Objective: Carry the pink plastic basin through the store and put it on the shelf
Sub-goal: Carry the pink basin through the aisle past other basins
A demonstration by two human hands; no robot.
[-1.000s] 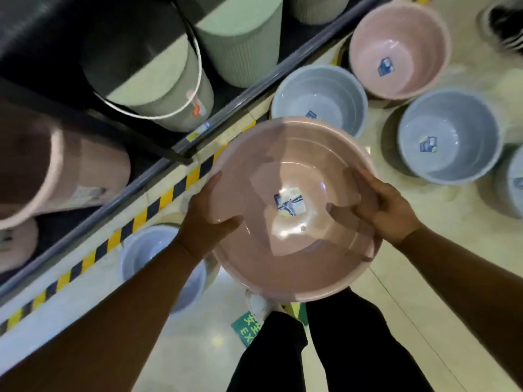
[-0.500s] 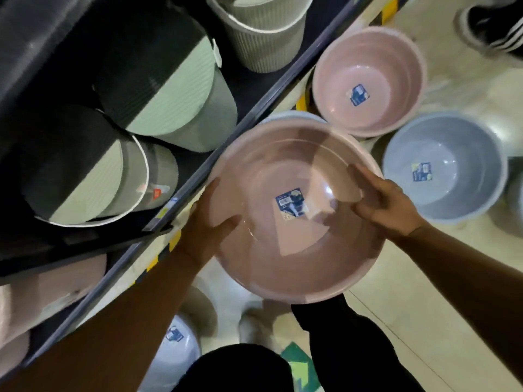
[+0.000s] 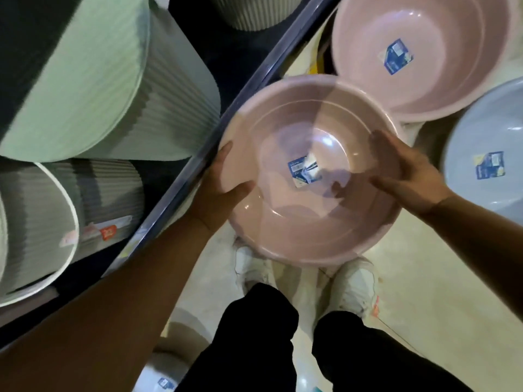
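Note:
I hold the pink plastic basin (image 3: 285, 222) upright above the floor, just over my white shoes. A blue label is stuck in its bottom. My left hand (image 3: 219, 188) grips its left rim, thumb inside. On the right rim sits my right hand (image 3: 407, 176), with its fingers reaching into the bowl. The basin's left edge is right beside the shelf's metal front rail (image 3: 254, 83). The shelf (image 3: 223, 46) is a dark board running diagonally at the left.
Ribbed green and grey bins (image 3: 93, 89) lie on their sides on the shelf. A second pink basin (image 3: 441, 89) and a blue-grey basin (image 3: 486, 137) stand on the floor at the upper right. Another pale basin (image 3: 161, 374) sits at the bottom near my legs.
The view has moved in closer to the shelf and floor basins. The basin in my hands has shifted toward the shelf rail, and my grip is unchanged.

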